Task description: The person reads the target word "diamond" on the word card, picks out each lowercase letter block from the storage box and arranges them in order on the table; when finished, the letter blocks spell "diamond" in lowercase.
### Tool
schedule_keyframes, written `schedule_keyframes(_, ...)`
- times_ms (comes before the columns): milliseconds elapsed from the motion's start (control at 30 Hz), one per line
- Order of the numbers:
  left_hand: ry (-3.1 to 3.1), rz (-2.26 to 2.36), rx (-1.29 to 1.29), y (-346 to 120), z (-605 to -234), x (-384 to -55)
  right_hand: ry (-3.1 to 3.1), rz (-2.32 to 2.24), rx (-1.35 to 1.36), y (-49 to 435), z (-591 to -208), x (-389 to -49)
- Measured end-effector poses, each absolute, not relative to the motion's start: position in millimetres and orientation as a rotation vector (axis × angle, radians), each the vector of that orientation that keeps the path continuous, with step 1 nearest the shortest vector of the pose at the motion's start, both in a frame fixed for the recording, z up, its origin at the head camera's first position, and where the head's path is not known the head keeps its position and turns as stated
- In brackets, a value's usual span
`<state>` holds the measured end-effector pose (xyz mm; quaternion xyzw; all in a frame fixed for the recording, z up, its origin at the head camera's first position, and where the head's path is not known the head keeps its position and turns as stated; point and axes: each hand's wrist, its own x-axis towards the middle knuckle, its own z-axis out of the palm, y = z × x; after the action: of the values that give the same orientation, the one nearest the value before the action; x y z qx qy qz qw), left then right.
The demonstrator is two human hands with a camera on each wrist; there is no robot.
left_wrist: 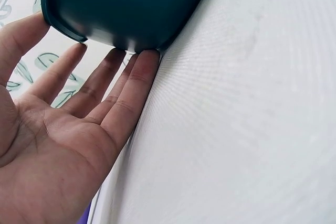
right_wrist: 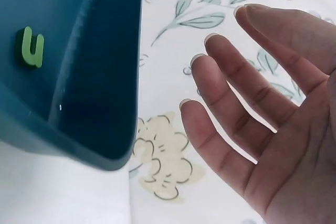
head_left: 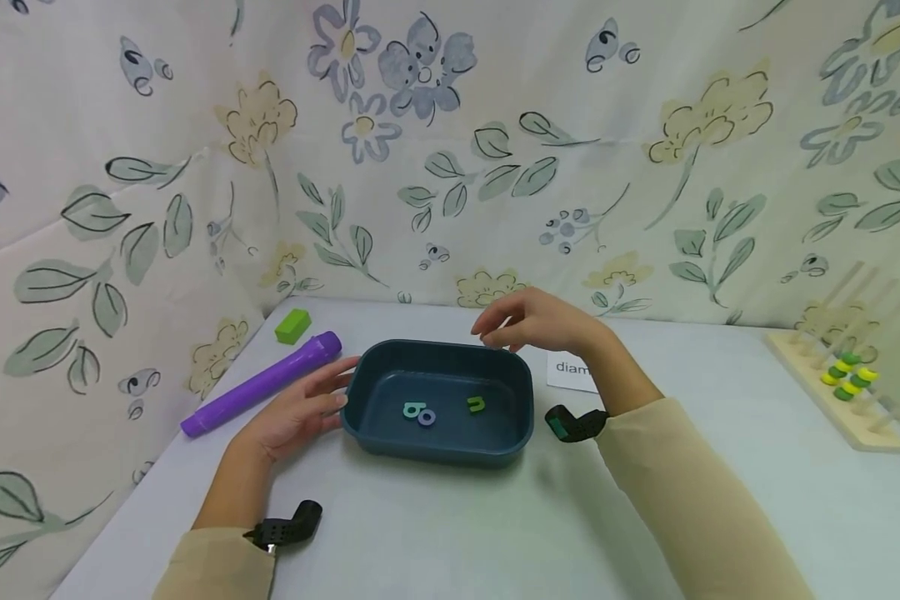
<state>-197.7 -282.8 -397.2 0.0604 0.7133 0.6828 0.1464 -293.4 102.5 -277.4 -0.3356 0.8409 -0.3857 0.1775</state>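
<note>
A dark teal plastic bin (head_left: 438, 454) stands on the table with a few small letters on its floor. A teal letter (head_left: 409, 409) and a lavender letter o (head_left: 427, 417) lie close together, while a green letter (head_left: 476, 404) lies to their right. At the bin's left wall, my left hand (head_left: 296, 414) touches the outside with outstretched fingertips; the thumb is at the rim in the left wrist view. My right hand (head_left: 540, 321) hovers by the back right corner, fingers loosely bent. Its thumb and index fingertip overlap in the right wrist view, and nothing shows between them.
Left of the bin lie a purple tube (head_left: 262, 383) and a green block (head_left: 292, 326). A white card (head_left: 570, 372) printed "diam..." is partly hidden behind my right wrist. A wooden peg board (head_left: 832, 392) with green and yellow beads stands far right. Patterned cloth hangs behind.
</note>
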Motion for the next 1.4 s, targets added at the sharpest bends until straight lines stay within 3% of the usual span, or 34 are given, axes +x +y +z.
schedule_keyframes(1400, 2.042, 1.963, 0.161, -282, -393, -198, 2.026, -0.818, -1.07, 19, -313, -317)
